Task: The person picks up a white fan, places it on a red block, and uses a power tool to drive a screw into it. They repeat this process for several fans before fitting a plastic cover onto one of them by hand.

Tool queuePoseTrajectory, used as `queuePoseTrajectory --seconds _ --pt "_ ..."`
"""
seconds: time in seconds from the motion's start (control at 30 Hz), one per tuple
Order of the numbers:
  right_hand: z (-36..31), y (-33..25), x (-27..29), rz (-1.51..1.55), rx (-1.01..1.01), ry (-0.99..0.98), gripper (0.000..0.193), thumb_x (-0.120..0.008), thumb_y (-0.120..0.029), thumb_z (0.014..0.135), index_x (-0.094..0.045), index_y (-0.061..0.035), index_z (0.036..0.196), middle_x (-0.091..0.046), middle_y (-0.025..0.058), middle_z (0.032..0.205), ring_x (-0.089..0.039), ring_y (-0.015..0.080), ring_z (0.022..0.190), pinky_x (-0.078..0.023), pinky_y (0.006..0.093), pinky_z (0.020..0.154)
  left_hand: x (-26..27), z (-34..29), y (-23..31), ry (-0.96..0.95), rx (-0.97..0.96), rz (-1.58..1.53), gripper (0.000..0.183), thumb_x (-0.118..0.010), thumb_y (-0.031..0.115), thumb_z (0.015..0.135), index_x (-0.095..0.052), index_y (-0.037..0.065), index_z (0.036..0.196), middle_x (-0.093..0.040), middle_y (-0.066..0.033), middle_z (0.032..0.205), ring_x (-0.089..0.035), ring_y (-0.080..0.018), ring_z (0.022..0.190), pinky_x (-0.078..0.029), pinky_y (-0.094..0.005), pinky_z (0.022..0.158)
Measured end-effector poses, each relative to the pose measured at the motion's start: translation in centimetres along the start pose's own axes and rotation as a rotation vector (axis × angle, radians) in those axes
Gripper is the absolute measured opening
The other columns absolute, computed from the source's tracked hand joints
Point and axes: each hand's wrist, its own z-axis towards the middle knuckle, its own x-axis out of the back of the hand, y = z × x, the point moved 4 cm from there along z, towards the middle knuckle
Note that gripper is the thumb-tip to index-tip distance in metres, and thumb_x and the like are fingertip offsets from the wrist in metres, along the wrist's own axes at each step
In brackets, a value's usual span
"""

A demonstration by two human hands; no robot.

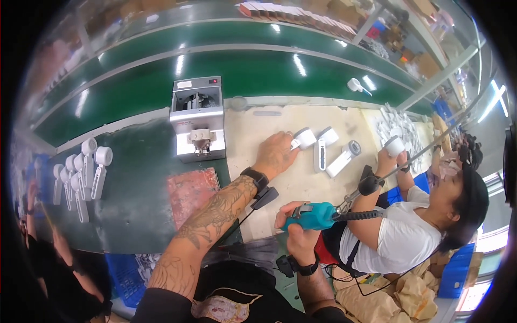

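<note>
My left hand reaches over the pale mat, its fingers closed on the handle of a white round-headed handheld device. Most of that handle is hidden by the fingers. In my right hand, near the bench's front edge, is a teal electric screwdriver with a black cord guard. Just right of the held device lie a second white device, with a dark slot along its handle, and a third, lying at a slant with its round head toward the far right.
A silver screw feeder stands behind a worn red board. Several white devices lie at the left on the green mat. A co-worker at the right holds another device near a pile of white parts. Beyond runs a green conveyor belt.
</note>
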Motion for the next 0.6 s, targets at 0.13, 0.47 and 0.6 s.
queuePoseTrajectory --seconds 0.13,0.47,0.6 --pt "1.3 0.7 0.8 -0.204 0.046 0.103 0.049 -0.072 -0.037 0.087 -0.058 0.0038 0.111 -0.062 0.0087 0.081 -0.061 0.0172 0.073 -0.047 0.0291 0.067 4.3 -2.1 0.8 -0.055 -0.023 -0.116 0.028 -0.068 0.028 0.085 -0.061 0.004 0.099 -0.064 -0.0150 0.092 -0.063 -0.0378 0.089 -0.052 -0.0478 0.075" --pt "5.0 2.7 -2.4 -0.225 -0.016 0.105 0.059 -0.073 -0.049 0.089 -0.058 0.0034 0.113 -0.062 0.0081 0.078 -0.064 0.0194 0.074 -0.049 0.0301 0.067 17.7 -12.7 -3.1 -0.178 -0.040 -0.134 0.024 -0.070 0.024 0.086 -0.063 0.005 0.099 -0.063 -0.0155 0.093 -0.062 -0.0396 0.094 -0.049 -0.0487 0.085" --pt "7.6 0.0 -6.7 -0.166 0.073 0.023 0.070 -0.065 -0.062 0.090 -0.054 0.0021 0.114 -0.053 0.0043 0.073 -0.052 0.0160 0.063 -0.042 0.0302 0.058 19.4 -14.9 -6.4 -0.206 -0.011 -0.098 0.025 -0.069 0.026 0.088 -0.067 0.006 0.103 -0.063 -0.0162 0.109 -0.058 -0.0391 0.106 -0.046 -0.0508 0.093"
